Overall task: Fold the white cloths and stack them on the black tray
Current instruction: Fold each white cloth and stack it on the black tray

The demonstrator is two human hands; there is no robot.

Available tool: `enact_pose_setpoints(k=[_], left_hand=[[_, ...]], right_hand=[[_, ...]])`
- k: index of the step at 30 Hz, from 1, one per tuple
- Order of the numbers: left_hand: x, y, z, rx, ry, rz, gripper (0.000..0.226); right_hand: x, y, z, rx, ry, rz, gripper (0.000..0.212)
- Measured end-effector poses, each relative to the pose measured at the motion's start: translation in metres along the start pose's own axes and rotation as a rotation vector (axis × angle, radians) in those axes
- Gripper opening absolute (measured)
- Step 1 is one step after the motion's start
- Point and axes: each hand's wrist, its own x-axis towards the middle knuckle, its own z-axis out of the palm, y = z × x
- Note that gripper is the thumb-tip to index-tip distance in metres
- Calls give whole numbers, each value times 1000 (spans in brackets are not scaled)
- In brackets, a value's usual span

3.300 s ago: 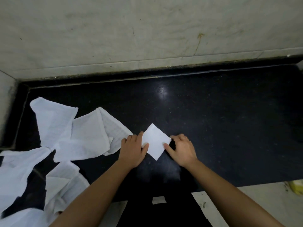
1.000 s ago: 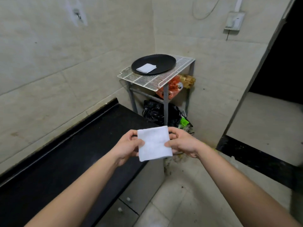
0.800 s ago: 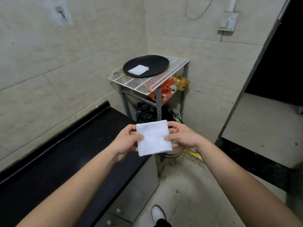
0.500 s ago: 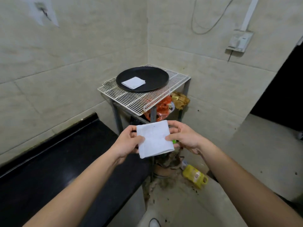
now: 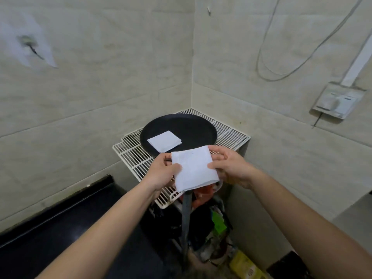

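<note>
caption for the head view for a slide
Left hand and right hand hold a white cloth in front of the wire rack, whose black tray bears one folded cloth.

We hold a square folded white cloth [image 5: 194, 170] between our left hand [image 5: 161, 174] and right hand [image 5: 231, 168], just in front of the round black tray [image 5: 193, 127]. The tray sits on a white wire rack [image 5: 229, 135] in the corner where the two walls meet. A second folded white cloth [image 5: 164, 141] lies on the tray's left part. The black stone surface [image 5: 60, 238] runs along the wall to the left of the rack, nearer to us.
</note>
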Motion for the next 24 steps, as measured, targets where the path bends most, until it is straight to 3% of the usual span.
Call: enact_pose_setpoints(k=[5,11,15,24], left_hand=[[56,7,6,-51,134,-76,25],[129,19,2,-100,364,-155,23],[170,23,-11,-80,515,-173,38],[213,2,-31,-72,767,-210,48]], right_hand=[[75,-18,-18,-137,-63,11,57],[187,-38,-34,-168,-224,41,65],[248,-46,-25,-173,-289,60,67],[314,-34,6,-180,-347,134,70]])
